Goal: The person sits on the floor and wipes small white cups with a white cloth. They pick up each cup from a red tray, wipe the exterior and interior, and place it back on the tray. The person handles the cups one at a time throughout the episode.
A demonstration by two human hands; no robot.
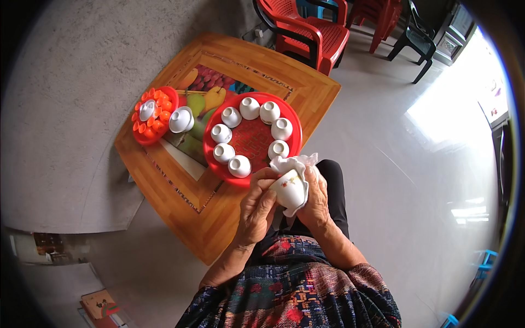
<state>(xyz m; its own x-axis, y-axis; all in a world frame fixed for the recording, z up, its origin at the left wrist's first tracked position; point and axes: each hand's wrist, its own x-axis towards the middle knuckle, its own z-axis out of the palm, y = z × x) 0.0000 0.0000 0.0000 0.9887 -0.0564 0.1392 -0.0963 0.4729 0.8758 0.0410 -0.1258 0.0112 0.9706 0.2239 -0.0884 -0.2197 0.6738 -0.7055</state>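
Between my hands, in front of my body, is a white cup (289, 187) with a small floral print. My left hand (258, 209) grips the cup from its left side, fingers closed on it. My right hand (316, 201) presses a crumpled white cloth (293, 163) against the cup's right side and rim. Just beyond my hands, a round red tray (209, 158) rests on the wooden table. Several white cups (239, 166) stand upside down on it in a ring, around a patterned red middle.
The wooden table (183, 218) has a fruit picture on its top. On its left are a red plate (140, 139) of small orange cups and some stacked white bowls (181, 119). A red plastic chair (306, 34) stands beyond the table, a dark green chair (416, 41) farther right.
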